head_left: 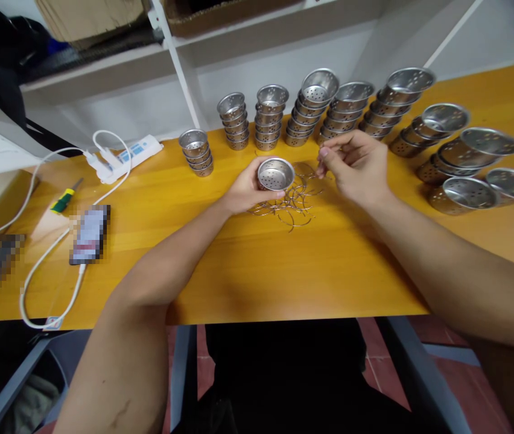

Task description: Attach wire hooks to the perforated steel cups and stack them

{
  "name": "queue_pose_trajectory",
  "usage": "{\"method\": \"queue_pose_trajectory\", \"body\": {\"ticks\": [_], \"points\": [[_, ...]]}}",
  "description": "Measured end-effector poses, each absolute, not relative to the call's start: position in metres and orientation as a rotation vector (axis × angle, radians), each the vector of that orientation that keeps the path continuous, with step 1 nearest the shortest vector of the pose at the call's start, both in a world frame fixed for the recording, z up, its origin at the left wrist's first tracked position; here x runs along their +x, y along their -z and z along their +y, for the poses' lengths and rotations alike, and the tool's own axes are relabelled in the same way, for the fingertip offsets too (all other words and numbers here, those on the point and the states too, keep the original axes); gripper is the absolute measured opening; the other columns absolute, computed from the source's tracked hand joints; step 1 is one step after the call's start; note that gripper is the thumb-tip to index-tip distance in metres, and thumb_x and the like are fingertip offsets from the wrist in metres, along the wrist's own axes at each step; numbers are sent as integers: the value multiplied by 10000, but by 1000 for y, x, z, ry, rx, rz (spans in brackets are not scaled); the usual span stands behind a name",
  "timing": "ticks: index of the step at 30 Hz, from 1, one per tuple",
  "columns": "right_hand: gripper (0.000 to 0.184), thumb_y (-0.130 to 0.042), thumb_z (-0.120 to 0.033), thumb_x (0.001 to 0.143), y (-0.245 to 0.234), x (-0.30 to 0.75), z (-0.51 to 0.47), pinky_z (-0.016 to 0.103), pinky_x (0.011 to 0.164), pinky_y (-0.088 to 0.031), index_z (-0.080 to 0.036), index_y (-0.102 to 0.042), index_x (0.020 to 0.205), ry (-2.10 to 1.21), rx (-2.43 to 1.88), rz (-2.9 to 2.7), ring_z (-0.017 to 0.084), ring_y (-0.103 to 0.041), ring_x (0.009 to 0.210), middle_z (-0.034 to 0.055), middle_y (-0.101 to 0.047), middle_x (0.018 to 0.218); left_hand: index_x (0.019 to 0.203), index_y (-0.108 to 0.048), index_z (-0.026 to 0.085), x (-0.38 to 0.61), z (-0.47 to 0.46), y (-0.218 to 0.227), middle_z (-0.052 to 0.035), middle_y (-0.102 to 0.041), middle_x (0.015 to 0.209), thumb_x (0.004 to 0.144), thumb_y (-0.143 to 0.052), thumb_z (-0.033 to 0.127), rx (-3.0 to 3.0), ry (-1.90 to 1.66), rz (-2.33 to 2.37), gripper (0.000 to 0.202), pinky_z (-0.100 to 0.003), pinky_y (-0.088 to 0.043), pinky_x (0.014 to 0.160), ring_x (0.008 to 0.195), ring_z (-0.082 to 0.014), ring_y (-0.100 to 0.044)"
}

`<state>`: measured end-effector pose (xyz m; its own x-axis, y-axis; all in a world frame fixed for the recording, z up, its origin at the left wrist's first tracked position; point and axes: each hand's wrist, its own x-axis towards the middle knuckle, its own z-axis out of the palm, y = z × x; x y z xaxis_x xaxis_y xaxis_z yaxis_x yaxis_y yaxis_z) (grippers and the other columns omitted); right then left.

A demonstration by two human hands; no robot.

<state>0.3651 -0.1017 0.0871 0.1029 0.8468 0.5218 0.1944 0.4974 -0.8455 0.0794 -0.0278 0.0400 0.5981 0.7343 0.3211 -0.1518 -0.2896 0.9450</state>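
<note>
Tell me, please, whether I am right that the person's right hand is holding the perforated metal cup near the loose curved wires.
Not quite: the head view shows the left hand holding the perforated metal cup near the loose curved wires. The right hand is raised apart from it, off to the right.
</note>
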Motion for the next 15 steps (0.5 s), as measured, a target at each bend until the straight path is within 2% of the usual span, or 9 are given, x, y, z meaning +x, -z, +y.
{"method": "queue_pose_trajectory", "body": {"ticks": [2,6,10,15], "points": [[781,-1022,-1061,920,-85,366,-101,478,572,-569,-341,-763,1078,-621,-995,-1422,224,-613,595,26,-719,788,1568,-673,280,75,-27,-42,-147,-840,1553,596,-1279,707,1683,-1003,579,1223,-614,-650,1400,1480,-375,-836],[747,-914,-1047,1038,-79,356,-105,411,565,-453,-313,-793,1099,-577,-995,-1528,203,-542,622,22,-645,793,1479,-723,240,69,-32,-52,-157,-836,1500,598,-1266,759,1774,-1097,681,1158,-631,-648,1396,1413,-367,-828],[611,-952,-894,1079,-79,341,-112,376,549,-375,-301,-820,1145,-586,-977,-1565,183,-457,613,-4,-579,746,1444,-738,241,71,-34,-53,-130,-845,1435,558,-1264,798,1752,-1144,696,1171,-651,-660,1380,1363,-360,-828],[457,-983,-731,1096,-81,337,-116,372,538,-342,-302,-833,1141,-596,-968,-1575,171,-410,579,-35,-517,684,1441,-708,281,76,-29,-44,-113,-831,1418,505,-1287,743,1722,-1100,665,1194,-629,-672,1316,1340,-362,-820]]}}
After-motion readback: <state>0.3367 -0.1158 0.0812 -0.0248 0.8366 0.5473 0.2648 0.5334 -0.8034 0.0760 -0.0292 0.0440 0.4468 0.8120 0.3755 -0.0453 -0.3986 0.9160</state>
